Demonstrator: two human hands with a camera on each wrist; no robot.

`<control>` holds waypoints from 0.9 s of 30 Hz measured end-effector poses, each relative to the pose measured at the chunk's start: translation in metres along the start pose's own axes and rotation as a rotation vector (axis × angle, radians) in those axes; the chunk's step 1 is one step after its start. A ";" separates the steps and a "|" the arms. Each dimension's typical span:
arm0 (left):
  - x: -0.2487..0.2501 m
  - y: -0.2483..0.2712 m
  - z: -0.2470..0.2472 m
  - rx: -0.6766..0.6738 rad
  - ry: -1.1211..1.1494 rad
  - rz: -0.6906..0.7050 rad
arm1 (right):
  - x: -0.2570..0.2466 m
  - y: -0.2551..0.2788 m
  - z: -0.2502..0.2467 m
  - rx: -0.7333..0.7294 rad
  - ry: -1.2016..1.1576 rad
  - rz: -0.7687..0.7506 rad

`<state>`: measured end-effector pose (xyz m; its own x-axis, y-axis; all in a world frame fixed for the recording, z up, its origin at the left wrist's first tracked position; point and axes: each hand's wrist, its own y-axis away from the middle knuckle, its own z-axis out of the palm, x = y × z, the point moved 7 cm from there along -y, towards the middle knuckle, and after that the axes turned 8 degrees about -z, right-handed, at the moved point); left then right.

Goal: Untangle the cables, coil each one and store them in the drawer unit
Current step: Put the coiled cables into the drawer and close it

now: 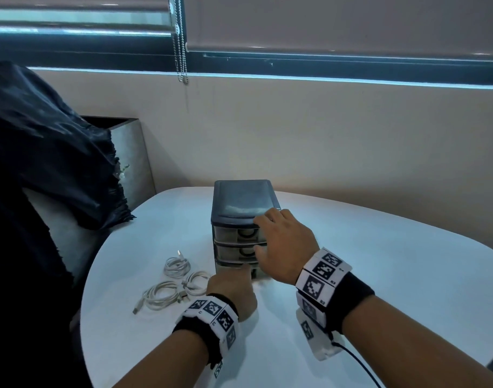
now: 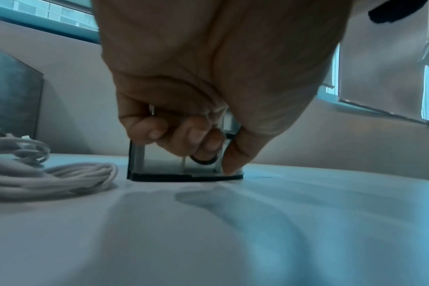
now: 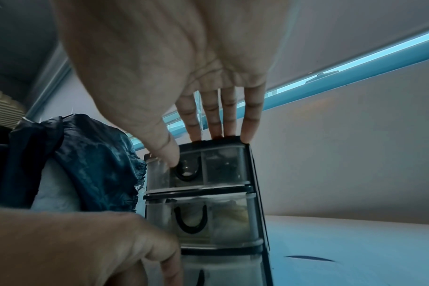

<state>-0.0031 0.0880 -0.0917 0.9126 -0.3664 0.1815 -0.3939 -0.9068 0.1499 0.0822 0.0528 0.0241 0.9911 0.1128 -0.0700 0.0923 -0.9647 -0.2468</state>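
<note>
The drawer unit [image 1: 243, 219] stands upright near the far edge of the white counter [image 1: 380, 275], its three clear drawers facing the person. The right hand [image 1: 281, 245] lies over the unit's top front edge with its fingers [image 3: 229, 116] straight and slightly spread, tips on the dark lid and the thumb down against the top drawer's front beside its black loop handle [image 3: 186, 172]. This looks like bracing: the light plastic tower would likely slide or tip toward the person if a low drawer were pulled with nothing holding it.

The left hand [image 1: 234, 292] is low at the counter surface in front of the bottom drawer [image 2: 184, 166]. In the left wrist view its fingers [image 2: 157, 131] are curled, and one appears hooked into that drawer's black ring handle [image 2: 203, 160], with the thumb tip down by the drawer's lower rim. The likely step is opening or closing the bottom drawer.

Three white coiled cables [image 1: 172, 284] lie on the counter just left of the unit, toward the counter's left edge, close together and not yet stored. Something pale shows inside the middle drawer [image 3: 203, 218], though what it is cannot be told.
</note>
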 end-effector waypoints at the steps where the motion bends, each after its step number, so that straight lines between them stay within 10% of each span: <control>1: 0.002 0.005 -0.003 0.017 -0.001 0.013 | -0.001 0.000 0.000 -0.008 0.004 -0.001; 27: -0.037 0.054 -0.029 0.066 0.210 0.058 | -0.007 0.005 -0.001 -0.028 0.011 0.054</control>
<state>-0.0613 0.0591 -0.0621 0.8432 -0.3731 0.3870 -0.4306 -0.8998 0.0705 0.0757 0.0467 0.0247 0.9957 0.0578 -0.0722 0.0410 -0.9757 -0.2153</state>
